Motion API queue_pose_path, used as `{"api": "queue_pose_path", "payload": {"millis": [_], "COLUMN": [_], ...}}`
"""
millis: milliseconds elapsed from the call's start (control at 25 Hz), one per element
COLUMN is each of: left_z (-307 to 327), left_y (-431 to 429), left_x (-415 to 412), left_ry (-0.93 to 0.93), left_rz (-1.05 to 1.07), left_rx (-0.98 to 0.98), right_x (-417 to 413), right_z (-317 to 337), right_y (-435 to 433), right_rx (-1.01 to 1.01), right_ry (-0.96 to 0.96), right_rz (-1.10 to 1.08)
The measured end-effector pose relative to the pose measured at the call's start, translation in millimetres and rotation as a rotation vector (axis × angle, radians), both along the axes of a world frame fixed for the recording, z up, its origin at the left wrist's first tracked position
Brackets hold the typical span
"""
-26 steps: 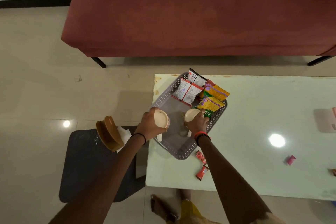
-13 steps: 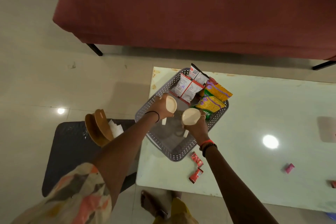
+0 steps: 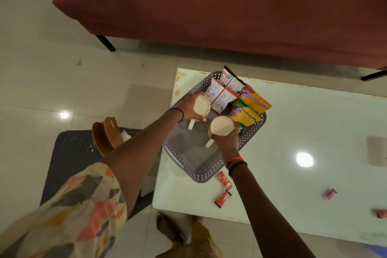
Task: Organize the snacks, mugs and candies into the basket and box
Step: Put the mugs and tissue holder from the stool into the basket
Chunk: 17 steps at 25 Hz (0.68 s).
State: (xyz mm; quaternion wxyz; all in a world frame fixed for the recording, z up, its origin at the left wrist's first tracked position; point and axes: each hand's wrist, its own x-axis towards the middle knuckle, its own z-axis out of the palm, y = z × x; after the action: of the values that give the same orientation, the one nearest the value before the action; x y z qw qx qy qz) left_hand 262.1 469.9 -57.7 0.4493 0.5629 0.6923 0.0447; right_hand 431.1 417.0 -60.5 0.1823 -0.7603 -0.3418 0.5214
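A grey perforated basket (image 3: 201, 174) stands at the near left corner of the pale green table (image 3: 293, 128). My left hand (image 3: 188, 107) grips a cream mug (image 3: 201, 107) above the basket's left side. My right hand (image 3: 227, 140) grips a second cream mug (image 3: 221, 125) just right of it, over the basket's middle. White-and-red snack packets (image 3: 219, 96) and yellow snack packets (image 3: 249, 109) fill the basket's far end. Two red candies (image 3: 224, 189) lie on the table by the basket's near corner.
A pink candy (image 3: 331, 194) and a red one (image 3: 380, 213) lie at the table's right. A dark red sofa (image 3: 230, 6) runs along the far side. Left of the table a dark stool (image 3: 69, 153) carries brown dishes (image 3: 106, 136). My foot (image 3: 169, 228) is below the table edge.
Both hands have carried the mugs further over the basket toward the snack packets, and the mugs now sit closer together. The camera has tilted, bringing my sleeve into view.
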Motion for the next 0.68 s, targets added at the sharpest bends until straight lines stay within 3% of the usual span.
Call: {"api": "queue_pose_path", "payload": {"millis": [440, 520, 600, 680], "left_z": [26, 41, 56, 64], "left_y": [-30, -51, -83, -123], "left_x": [-5, -7, -15, -29], "left_ry": [0.105, -0.013, -0.108, 0.042], "left_rz": [-0.102, 0.055, 0.302, 0.535], "left_rx": [0.126, 0.197, 0.36, 0.607], "right_x": [4, 1, -9, -26], "right_z": [16, 24, 39, 55], "right_y": [12, 7, -5, -27], "right_rx": [-0.029, -0.039, -0.016, 0.203], "right_ry": [0.054, 0.012, -0.171, -0.357], "right_rz": [0.107, 0.129, 0.167, 0.202]}}
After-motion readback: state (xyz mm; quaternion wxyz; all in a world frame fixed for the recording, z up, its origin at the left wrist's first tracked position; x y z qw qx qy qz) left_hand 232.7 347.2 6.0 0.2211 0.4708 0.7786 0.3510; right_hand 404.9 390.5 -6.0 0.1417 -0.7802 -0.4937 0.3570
